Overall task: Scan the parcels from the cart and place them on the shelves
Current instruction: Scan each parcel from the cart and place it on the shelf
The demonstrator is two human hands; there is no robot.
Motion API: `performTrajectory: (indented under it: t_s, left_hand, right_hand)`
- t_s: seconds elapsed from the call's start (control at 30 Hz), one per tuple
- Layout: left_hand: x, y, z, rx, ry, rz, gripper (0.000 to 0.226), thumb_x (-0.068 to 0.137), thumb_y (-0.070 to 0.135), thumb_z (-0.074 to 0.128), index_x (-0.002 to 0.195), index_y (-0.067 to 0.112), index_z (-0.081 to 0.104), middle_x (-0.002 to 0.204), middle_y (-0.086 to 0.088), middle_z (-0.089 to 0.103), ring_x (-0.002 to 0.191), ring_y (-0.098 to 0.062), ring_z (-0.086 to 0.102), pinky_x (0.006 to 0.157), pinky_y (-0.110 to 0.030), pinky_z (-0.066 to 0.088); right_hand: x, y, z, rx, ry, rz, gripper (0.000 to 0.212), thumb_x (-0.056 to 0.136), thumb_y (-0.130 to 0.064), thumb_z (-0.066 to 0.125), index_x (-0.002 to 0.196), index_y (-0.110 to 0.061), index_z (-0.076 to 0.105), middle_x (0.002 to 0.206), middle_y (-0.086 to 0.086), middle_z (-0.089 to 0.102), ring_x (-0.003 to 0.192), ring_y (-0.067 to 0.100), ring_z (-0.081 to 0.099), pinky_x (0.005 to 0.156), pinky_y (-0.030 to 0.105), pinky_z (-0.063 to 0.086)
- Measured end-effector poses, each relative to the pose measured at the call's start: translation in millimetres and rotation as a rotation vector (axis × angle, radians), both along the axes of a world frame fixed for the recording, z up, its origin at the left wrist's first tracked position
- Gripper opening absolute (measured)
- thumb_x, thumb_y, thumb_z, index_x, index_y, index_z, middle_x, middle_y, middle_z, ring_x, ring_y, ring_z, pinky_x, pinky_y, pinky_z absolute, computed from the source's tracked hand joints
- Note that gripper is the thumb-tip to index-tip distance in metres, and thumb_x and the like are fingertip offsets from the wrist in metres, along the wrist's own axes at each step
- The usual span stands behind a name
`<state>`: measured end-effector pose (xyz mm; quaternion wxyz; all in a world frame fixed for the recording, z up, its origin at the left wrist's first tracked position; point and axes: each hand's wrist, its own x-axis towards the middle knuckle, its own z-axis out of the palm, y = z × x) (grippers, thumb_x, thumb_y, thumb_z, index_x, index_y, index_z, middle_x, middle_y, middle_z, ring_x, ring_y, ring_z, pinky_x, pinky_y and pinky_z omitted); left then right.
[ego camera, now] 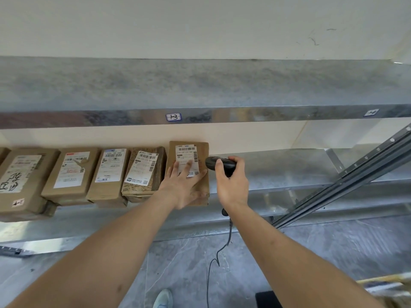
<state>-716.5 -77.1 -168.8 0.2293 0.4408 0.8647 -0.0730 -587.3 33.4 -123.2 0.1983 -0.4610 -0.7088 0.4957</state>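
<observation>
On the lower galvanised steel shelf (pixel 289 167), at the right end of a row of brown cardboard parcels (pixel 73 174), lies the flat brown cardboard parcel with a white barcode label (pixel 201 185) I am placing. My left hand (pixel 181 185) presses on it with fingers straight and spread across the label. My right hand (pixel 232 185) is wrapped round the black corded handheld scanner (pixel 219 164), just beside the parcel's right edge. I judge the parcel's near end overhangs the shelf lip a little, so lifting my palm too soon could let it tip off. The dangling cable (pixel 226 238) could snag too. Its long axis runs front to back, label up, barcode end toward the wall.
</observation>
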Motion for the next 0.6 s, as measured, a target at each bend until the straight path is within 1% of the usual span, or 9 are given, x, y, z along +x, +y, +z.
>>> performTrajectory:
  t_s: [0.07,0.2,0.27,0.3,0.37,0.47,0.6]
  left_hand:
    - [3,-3,-1,-0.001,0.018,0.011,0.076,0.100,0.078,0.025,0.156,0.056,-0.022,0.170,-0.004,-0.032,0.156,-0.043,-0.024,0.129,-0.056,-0.006]
    - [9,-3,0,-0.001,0.019,0.046,0.078,0.099,0.078,0.025,0.158,0.054,-0.020,0.170,-0.005,-0.030,0.156,-0.045,-0.021,0.129,-0.057,-0.003]
    - [11,-5,1,-0.009,0.019,0.066,0.078,0.099,0.078,0.026,0.158,0.054,-0.020,0.170,-0.005,-0.029,0.157,-0.045,-0.021,0.129,-0.057,-0.004]
    - [11,-5,2,-0.014,0.019,0.072,0.078,0.099,0.078,0.027,0.158,0.054,-0.019,0.171,-0.005,-0.029,0.157,-0.045,-0.020,0.129,-0.057,-0.003]
    - [11,-5,4,-0.023,0.014,0.084,0.077,0.100,0.076,0.029,0.158,0.055,-0.018,0.171,-0.005,-0.029,0.157,-0.046,-0.019,0.129,-0.058,-0.003]
    - [11,-3,6,-0.027,-0.005,0.114,0.076,0.102,0.073,0.031,0.159,0.054,-0.015,0.171,-0.005,-0.028,0.157,-0.046,-0.020,0.129,-0.058,-0.003]
    - [7,-1,4,-0.041,0.006,0.132,0.076,0.101,0.074,0.028,0.159,0.054,-0.018,0.171,-0.007,-0.029,0.156,-0.048,-0.019,0.128,-0.060,-0.002]
  right_hand:
    - [-1,-2,2,0.009,-0.003,0.004,0.035,0.102,-0.055,0.057,0.129,-0.035,0.049,0.097,-0.023,0.063,0.086,0.000,0.061,0.087,0.036,0.053]
    - [-2,-4,4,0.023,-0.005,0.019,0.035,0.103,-0.053,0.057,0.130,-0.033,0.049,0.095,-0.025,0.061,0.083,-0.006,0.058,0.080,0.031,0.045]
    - [-3,-6,4,0.031,-0.002,0.025,0.035,0.103,-0.053,0.056,0.131,-0.034,0.048,0.095,-0.024,0.061,0.085,0.000,0.061,0.081,0.031,0.047]
    - [-5,-7,5,0.032,-0.002,0.027,0.035,0.102,-0.054,0.056,0.131,-0.034,0.048,0.096,-0.023,0.062,0.087,0.005,0.063,0.082,0.033,0.050]
    - [-7,-9,5,0.029,-0.002,0.033,0.036,0.102,-0.055,0.056,0.131,-0.035,0.048,0.098,-0.020,0.063,0.091,0.010,0.065,0.086,0.037,0.054]
    - [-8,-11,6,0.034,0.004,0.044,0.036,0.102,-0.054,0.057,0.131,-0.036,0.048,0.095,-0.022,0.063,0.091,0.012,0.066,0.087,0.038,0.055]
    - [-6,-8,9,0.041,0.015,0.043,0.036,0.102,-0.053,0.056,0.132,-0.036,0.048,0.093,-0.025,0.060,0.091,0.012,0.065,0.086,0.037,0.054]
